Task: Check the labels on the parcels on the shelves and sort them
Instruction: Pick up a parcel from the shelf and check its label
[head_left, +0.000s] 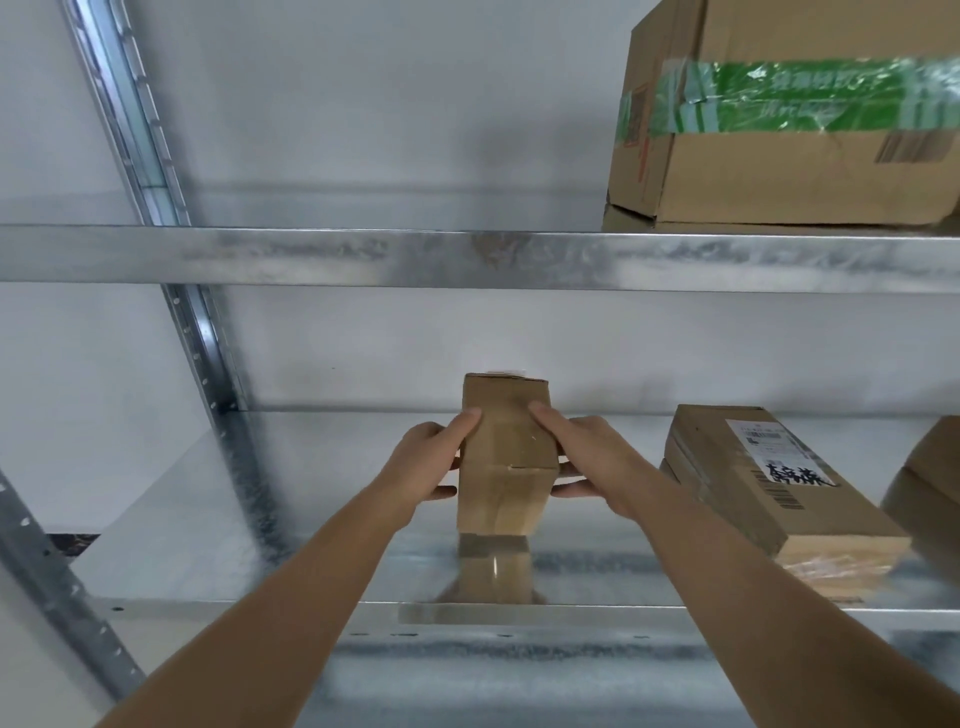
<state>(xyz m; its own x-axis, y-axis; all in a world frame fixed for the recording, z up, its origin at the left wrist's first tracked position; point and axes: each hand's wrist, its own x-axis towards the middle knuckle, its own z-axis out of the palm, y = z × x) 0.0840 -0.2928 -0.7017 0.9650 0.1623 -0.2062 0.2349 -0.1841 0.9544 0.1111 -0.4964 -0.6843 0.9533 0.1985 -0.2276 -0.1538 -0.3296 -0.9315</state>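
A white wall (363, 130) is seen behind the rack. A perforated galvanised upright (156, 171) is seen at left, slanting. A dark patch of floor (70, 545) is glimpsed low at left.

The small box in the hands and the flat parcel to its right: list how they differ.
The small box stands upright, held between the left hand and right hand; the flat parcel lies untouched. The flat parcel shows a white label with black handwriting; the small box's visible faces are plain. Both are brown cardboard on one metal shelf.

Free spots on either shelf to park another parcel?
Lower shelf: bare between the left upright and held small box. Upper shelf: front looks bare left of the taped box. Crowded right, by the labelled parcel.
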